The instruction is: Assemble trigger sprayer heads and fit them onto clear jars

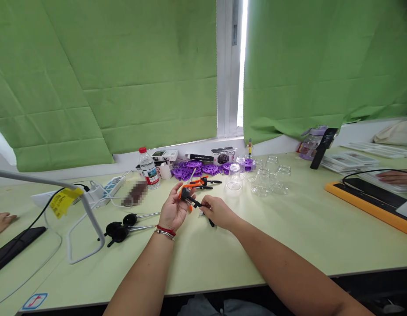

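My left hand [173,208] is closed around a small black part [185,193] with a round head and a bar. The thumb and fingers of my right hand [219,213] pinch the bar's lower right end. Beside the round head, an orange piece [187,188] shows at my left fingers; whether it is joined to the black part I cannot tell. Just beyond my hands lie orange and black pieces [206,181]. Under my right hand, a black handle-like end [211,223] and some thin metal bits are partly hidden. Black round parts with metal rods [119,230] lie left of my left wrist.
Several clear glass jars [262,182] stand right of centre. Behind are purple plastic pieces [193,169], small boxes [225,154] and a water bottle [149,171]. A grey metal frame [88,206] rises at left. Other people's hands show at both sides, near an orange-edged board [364,206] at right.
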Action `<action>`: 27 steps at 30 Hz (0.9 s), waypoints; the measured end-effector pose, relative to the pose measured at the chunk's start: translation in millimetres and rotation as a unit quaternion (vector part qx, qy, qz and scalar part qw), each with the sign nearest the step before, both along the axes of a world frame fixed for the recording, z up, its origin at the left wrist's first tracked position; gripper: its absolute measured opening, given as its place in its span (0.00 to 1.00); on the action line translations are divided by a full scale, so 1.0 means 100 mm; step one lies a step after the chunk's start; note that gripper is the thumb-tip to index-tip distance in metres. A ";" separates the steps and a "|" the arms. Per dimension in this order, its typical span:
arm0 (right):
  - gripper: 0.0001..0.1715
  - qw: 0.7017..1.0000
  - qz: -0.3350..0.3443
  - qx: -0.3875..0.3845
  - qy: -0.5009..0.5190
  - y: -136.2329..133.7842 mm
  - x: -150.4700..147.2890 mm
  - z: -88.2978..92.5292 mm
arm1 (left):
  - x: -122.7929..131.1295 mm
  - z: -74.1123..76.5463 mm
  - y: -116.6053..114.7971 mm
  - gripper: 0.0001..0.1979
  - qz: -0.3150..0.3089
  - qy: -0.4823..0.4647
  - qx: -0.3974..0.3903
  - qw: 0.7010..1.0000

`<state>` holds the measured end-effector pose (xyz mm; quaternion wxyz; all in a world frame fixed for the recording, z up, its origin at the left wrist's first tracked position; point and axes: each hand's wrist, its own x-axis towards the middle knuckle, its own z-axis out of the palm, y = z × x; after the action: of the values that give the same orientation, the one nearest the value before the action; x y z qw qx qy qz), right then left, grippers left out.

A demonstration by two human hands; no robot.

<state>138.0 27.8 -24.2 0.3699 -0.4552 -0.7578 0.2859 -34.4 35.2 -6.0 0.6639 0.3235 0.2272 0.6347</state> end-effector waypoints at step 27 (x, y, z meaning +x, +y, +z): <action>0.13 0.935 0.064 -0.205 0.282 -0.08 -0.13 0.05 | -0.04 -0.04 0.01 0.18 0.237 0.448 0.250 0.825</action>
<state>125.2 19.4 -19.3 0.4478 -0.3722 -0.5754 0.5743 -38.3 36.1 -9.8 0.2146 0.6633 0.4030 0.5930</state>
